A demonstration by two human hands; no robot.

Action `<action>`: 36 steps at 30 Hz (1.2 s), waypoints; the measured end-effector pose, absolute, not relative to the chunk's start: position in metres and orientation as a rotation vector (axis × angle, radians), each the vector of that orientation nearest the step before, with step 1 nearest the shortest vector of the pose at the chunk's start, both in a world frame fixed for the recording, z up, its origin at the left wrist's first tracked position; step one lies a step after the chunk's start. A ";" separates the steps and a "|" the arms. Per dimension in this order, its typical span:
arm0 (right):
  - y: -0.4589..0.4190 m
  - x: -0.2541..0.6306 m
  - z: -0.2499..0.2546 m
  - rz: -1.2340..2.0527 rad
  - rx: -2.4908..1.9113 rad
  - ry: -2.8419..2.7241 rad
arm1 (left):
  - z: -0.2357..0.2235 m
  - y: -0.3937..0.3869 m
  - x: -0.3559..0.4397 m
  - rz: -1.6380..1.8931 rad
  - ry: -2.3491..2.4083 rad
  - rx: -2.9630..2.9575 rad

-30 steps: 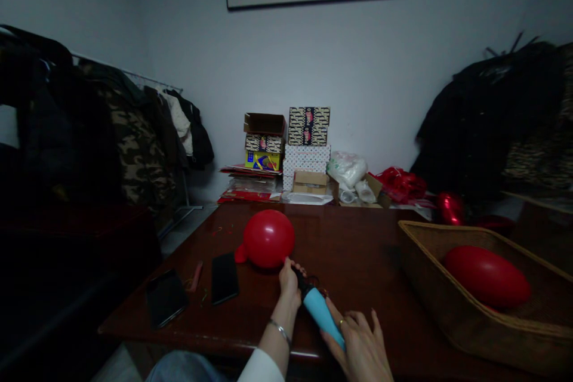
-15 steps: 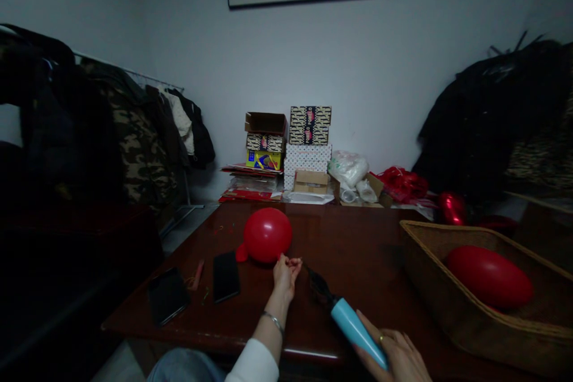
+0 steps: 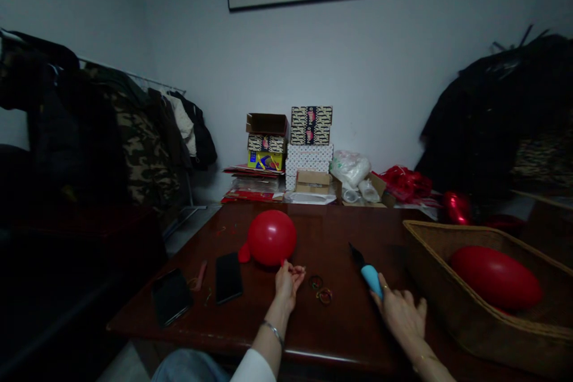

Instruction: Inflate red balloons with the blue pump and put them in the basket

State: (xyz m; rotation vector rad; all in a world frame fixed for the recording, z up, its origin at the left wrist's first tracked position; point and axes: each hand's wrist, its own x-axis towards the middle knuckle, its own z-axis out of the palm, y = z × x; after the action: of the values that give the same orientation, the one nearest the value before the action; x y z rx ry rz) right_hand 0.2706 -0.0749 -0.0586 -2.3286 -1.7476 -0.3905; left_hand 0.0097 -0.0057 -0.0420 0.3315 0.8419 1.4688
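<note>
A round, inflated red balloon (image 3: 271, 239) sits over the far middle of the dark table. My left hand (image 3: 289, 280) pinches it at the neck, fingers closed. To the right, my right hand (image 3: 400, 313) grips a light-blue hand balloon pump (image 3: 372, 279) with a black nozzle pointing away; its rear part is hidden under the palm. Between the hands lie small dark rings (image 3: 324, 296), perhaps elastic bands. Just left of the balloon is a small flat red piece (image 3: 244, 252), possibly an uninflated balloon.
On the left of the table (image 3: 250, 322) lie two dark phone-like slabs (image 3: 228, 277) and a reddish stick-like object (image 3: 201, 276). A wicker basket (image 3: 430, 286) at the right holds another red balloon (image 3: 495, 277). Stacked boxes (image 3: 311, 158) stand behind the table.
My right hand has moved the pump away from the balloon's neck, forward and to the right, lower over the table. The dark rings now show fully. My left hand still pinches the balloon.
</note>
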 end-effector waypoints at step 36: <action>-0.082 0.140 0.031 -0.616 -1.371 -2.143 | 0.024 -0.043 -0.003 1.208 0.856 0.885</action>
State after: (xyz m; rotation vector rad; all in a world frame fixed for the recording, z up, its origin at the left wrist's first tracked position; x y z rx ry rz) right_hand 0.1395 -0.0818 0.0306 -1.3705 -2.1431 -0.6159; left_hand -0.0034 -0.0434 0.0238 0.8851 0.8563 1.2076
